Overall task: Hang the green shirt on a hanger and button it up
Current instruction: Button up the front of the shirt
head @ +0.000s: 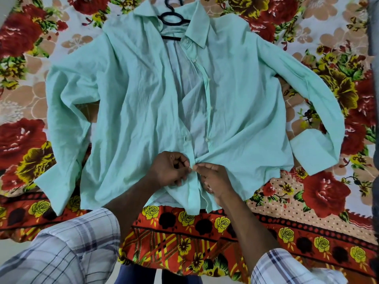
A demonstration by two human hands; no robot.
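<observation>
The light green shirt [133, 103] lies flat and face up on the bed, sleeves spread to both sides. A black hanger [171, 19] sits inside its collar, hook pointing away from me. The front is open from the collar down to near the hem, showing the inner back panel. My left hand [169, 168] pinches the left placket edge near the hem. My right hand [215, 179] pinches the right placket with a small white button at its fingertips. Both hands meet at the same spot. Several white buttons run up the right placket.
A floral bedsheet [328, 187] in red, yellow and cream covers the bed under the shirt. Its patterned border [184, 228] hangs over the near edge by my checked sleeves.
</observation>
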